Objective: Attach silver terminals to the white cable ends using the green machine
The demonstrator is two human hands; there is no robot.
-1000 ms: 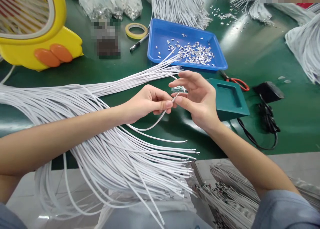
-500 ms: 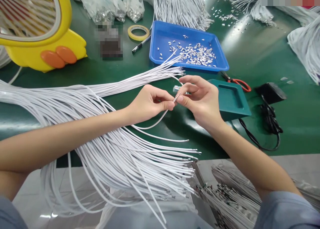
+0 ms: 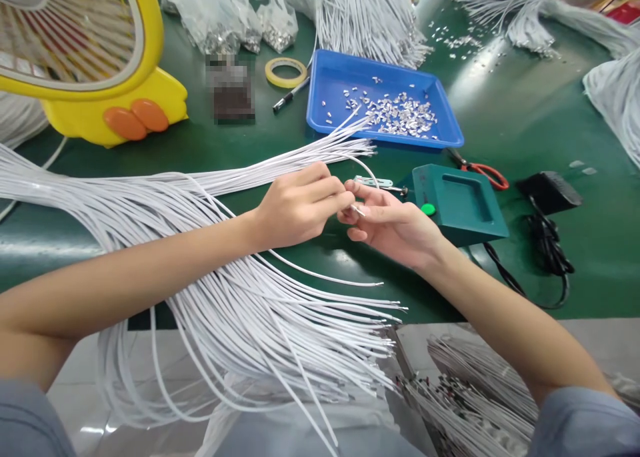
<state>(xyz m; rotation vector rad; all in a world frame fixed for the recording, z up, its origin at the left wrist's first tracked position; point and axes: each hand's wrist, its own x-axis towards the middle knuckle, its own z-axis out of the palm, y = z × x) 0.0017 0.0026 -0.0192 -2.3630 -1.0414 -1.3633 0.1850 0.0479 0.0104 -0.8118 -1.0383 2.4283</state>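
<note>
My left hand is closed in a pinch, its fingertips meeting those of my right hand. Between them is the end of a white cable, whose small metallic tip shows at the fingers. My right hand pinches at the same spot, palm turned up and its lower fingers curled loosely. A loop of white cable arches behind the right fingers. Under my left forearm spreads a large bundle of white cables, stripped ends toward the right. A thinner bundle lies behind my left hand.
A blue tray holds many small metal pieces. Right of my hands sits a green device, with red-handled pliers and a black adapter nearby. A yellow fan, tape roll and pen are further back.
My left hand has turned over so its back faces up, and my right palm has rolled upward. The clear plug seen beside the right fingers no longer shows. The view has shifted slightly.
</note>
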